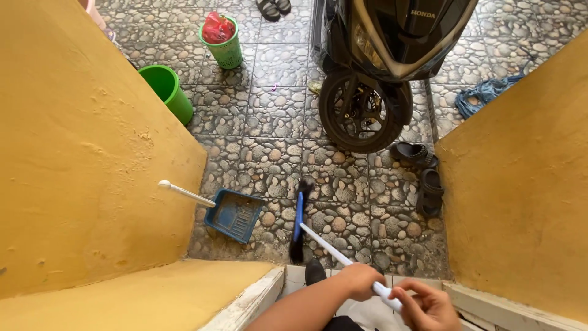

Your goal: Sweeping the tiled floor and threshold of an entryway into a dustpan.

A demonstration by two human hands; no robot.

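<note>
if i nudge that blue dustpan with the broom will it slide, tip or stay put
The blue dustpan looks like thin plastic, so probably light and easy to slide across the pebble-pattern floor. Its long white handle leans against the yellow wall, so a push may swing or topple it. The broom, gripped by the left hand and right hand, looks stiff enough.

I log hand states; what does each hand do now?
Left hand: closed on the broom handle.
Right hand: closed on the same handle.
</note>
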